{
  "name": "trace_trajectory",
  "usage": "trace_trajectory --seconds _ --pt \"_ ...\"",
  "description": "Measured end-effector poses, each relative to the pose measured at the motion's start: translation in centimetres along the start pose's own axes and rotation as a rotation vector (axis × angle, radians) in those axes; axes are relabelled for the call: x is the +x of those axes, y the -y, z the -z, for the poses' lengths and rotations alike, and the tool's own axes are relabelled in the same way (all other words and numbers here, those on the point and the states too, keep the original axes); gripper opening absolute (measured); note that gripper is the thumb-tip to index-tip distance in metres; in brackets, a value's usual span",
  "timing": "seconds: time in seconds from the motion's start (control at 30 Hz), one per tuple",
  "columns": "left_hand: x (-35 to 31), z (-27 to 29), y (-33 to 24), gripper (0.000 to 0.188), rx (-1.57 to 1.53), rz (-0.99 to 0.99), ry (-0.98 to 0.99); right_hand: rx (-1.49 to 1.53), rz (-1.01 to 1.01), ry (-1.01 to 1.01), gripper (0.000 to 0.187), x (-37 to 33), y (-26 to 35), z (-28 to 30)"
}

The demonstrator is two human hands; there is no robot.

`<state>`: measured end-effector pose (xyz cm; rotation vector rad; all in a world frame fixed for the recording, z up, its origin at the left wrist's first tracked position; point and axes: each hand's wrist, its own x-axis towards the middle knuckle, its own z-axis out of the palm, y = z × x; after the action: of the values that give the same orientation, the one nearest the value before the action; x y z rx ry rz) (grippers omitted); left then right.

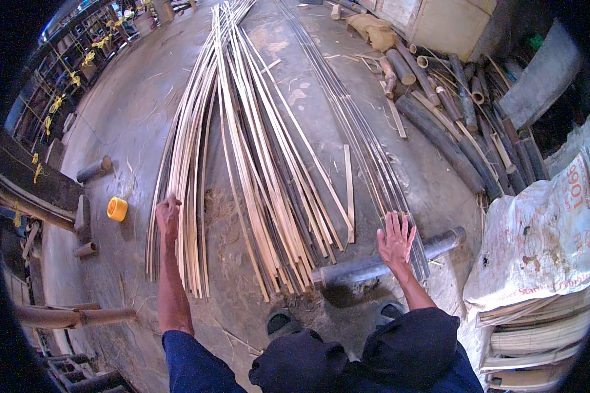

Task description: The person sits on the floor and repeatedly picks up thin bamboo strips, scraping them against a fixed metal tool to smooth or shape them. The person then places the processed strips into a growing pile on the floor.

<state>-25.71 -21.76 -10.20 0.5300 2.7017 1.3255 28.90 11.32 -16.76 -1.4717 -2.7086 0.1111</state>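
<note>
My left hand (168, 215) is closed over the left edge of a bundle of long, pale bamboo strips (191, 177). What its fingers hold, if anything, is hidden. With fingers spread, my right hand (395, 239) is above several thin, dark bamboo strips (355, 124) on the right; whether it touches them I cannot tell. Between my hands lies a second fan of pale strips (269, 216), crossing the first at the far end. A thick, dark bamboo pole (357, 267) lies crosswise under the near ends of the dark strips.
A yellow roll (117, 209) stands on the concrete floor at left, near a short bamboo piece (94, 169). Bamboo poles (442, 141) are heaped at far right. A white sack (537, 229) covers stacked strips (537, 337) at near right. My sandalled feet are at the near strip ends.
</note>
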Motion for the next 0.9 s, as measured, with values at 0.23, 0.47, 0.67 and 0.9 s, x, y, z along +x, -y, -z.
trace_trajectory --seconds 0.23,0.47,0.67,0.9 --pt "1.3 0.9 6.1 0.041 0.39 -0.035 -0.105 0.016 0.021 -0.035 0.06 0.1 0.6 -0.6" --pt "-7.3 -14.4 -4.8 0.027 -0.134 -0.544 0.044 0.026 0.115 -0.184 0.047 0.5 -2.3 0.6" --pt "-21.4 -34.4 -17.3 0.046 -0.481 -0.17 0.849 0.048 0.118 -0.274 0.04 0.3 -2.4 0.3" --pt "-26.1 -41.3 -20.9 0.03 -0.505 0.262 0.907 0.157 0.083 -0.156 0.043 0.4 -1.7 1.3"
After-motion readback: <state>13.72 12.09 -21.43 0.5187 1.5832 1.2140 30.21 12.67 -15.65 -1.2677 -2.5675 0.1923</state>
